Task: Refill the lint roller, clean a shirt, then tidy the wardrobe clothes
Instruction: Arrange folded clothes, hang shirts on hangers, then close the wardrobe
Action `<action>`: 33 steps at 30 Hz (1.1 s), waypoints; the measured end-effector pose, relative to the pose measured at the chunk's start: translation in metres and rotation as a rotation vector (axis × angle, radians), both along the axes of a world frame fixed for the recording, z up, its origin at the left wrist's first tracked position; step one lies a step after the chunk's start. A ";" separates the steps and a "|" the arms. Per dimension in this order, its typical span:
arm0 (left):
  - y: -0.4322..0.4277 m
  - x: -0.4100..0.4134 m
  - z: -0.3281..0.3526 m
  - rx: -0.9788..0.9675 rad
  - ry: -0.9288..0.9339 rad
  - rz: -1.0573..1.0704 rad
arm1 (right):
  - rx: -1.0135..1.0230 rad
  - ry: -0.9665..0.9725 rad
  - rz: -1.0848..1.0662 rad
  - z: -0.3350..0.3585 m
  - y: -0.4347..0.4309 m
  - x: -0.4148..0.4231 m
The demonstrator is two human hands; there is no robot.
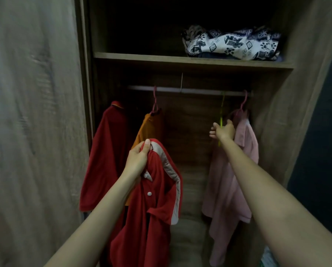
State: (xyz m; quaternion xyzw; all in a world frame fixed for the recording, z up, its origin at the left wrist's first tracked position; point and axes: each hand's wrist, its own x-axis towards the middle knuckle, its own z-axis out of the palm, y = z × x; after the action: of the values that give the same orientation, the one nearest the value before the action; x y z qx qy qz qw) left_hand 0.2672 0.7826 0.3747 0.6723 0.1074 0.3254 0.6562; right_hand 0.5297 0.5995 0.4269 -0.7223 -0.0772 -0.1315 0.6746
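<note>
The left hand [140,158] holds a red shirt [157,209] by the collar, fingers curled tight, low in the wardrobe. The right hand [224,132] is at a yellow hanger [222,112] beside a pink shirt [238,170]. I cannot tell if its fingers grip.

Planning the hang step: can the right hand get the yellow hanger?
Likely yes: right hand is at the yellow hanger, nothing between; pink shirt hangs just right of it.
</note>
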 end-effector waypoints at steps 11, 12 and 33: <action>0.001 -0.002 0.001 0.130 -0.002 -0.016 | 0.128 -0.216 0.029 -0.006 -0.025 -0.006; 0.000 -0.002 0.003 0.174 -0.001 -0.001 | 0.141 -0.213 0.048 -0.005 -0.028 -0.010; 0.041 -0.014 0.007 0.636 0.270 0.371 | 0.361 0.086 0.859 -0.101 -0.170 -0.198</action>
State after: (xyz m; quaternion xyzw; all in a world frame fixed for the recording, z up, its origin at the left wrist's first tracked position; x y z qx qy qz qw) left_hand 0.2531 0.8231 0.3819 0.8482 0.2059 0.3642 0.3250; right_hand 0.3320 0.4291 0.3263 -0.5010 -0.3168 0.1784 0.7854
